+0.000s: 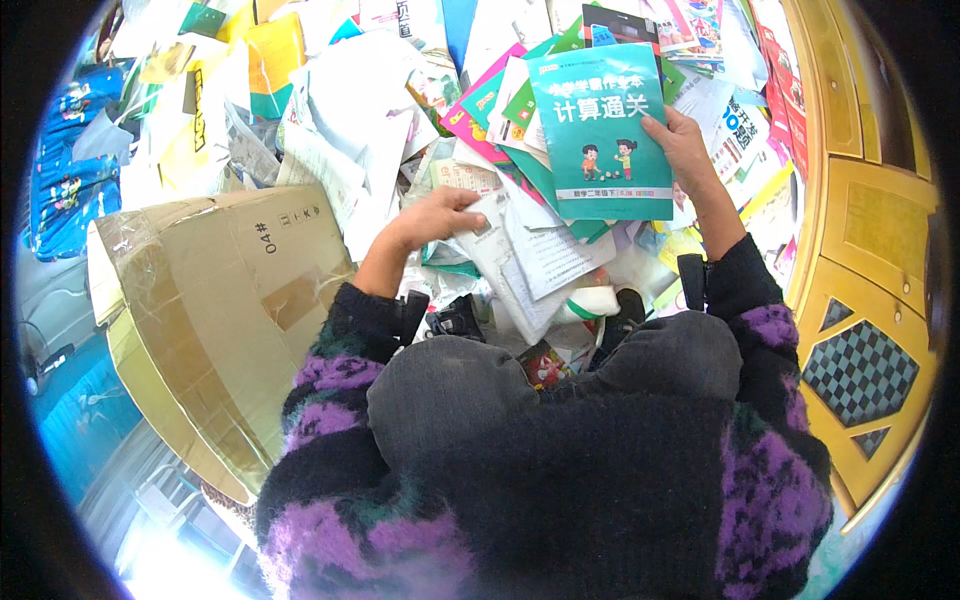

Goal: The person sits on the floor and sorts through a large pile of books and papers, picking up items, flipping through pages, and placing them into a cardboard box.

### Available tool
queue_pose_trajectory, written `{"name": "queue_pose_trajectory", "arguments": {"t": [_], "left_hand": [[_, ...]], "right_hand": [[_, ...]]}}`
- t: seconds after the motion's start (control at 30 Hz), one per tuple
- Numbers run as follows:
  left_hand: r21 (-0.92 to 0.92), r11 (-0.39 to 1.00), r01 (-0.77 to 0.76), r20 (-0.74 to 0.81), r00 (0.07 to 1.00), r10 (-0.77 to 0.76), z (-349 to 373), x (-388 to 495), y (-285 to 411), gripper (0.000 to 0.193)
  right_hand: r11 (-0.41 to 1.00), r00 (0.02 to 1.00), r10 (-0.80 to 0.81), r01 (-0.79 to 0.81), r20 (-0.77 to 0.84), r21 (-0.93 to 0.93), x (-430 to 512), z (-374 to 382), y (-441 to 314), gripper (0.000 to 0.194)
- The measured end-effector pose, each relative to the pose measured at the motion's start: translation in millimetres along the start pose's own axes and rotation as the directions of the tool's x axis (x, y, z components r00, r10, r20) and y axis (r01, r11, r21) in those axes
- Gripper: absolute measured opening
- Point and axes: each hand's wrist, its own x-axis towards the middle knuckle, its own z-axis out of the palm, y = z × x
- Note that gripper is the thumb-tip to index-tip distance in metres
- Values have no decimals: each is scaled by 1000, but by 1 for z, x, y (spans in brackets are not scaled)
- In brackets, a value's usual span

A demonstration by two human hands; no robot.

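My right hand (684, 146) grips the right edge of a teal workbook (611, 131) whose cover shows two cartoon children. The workbook is held over a heap of booklets and papers. To its left, my left hand (442, 219) is over white sheets at the middle of the heap, palm down with its fingers spread a little; I cannot tell whether it touches them. Printed white pages (559, 259) lie slanted just below and between the hands. Behind the workbook, a pink booklet (469, 135) and several green ones lie fanned out.
A large cardboard box (225, 262) stands at the left, close to my left forearm. A yellow wooden cabinet (862, 217) borders the right side. Loose papers and an orange-and-green packet (275, 64) lie farther off. Blue patterned fabric (75, 165) is at the far left. My shoes are among papers.
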Motion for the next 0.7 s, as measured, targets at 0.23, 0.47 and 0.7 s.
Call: {"name": "queue_pose_trajectory", "arguments": {"t": [0.23, 0.47, 0.7], "left_hand": [[-244, 968, -56, -186, 982, 9, -66, -59, 68, 25], [-314, 752, -579, -430, 793, 431, -69, -53, 58, 19], [-435, 638, -635, -418, 770, 482, -65, -46, 56, 17]], "right_hand": [[996, 1000, 3, -5, 30, 90, 0, 3, -11, 26], [969, 993, -76, 95, -91, 229, 3, 5, -14, 25], [953, 973, -161, 196, -164, 230, 6, -5, -22, 25]]}}
